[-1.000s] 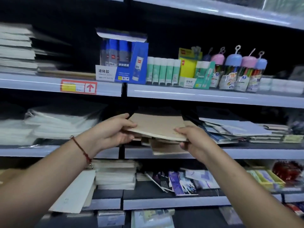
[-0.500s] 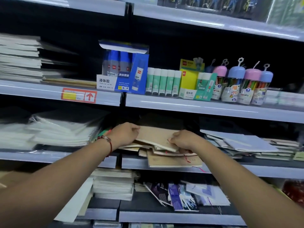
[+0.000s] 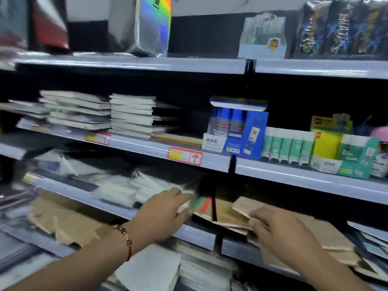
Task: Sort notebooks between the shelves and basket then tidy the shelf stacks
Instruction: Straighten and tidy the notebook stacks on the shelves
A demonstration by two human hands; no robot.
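tidying looked unfinished: kraft notebooks lay skewed on the middle shelf, the right hand gripping their edges with curled fingers, the left hand resting loose-fingered on the neighbouring stack, no basket in view.

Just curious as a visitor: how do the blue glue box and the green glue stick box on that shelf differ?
The blue glue box stands taller with a raised flap lid; the green glue stick box is lower, with a yellow backing card. The blue one sits left, the green right. Both rest on the same shelf.
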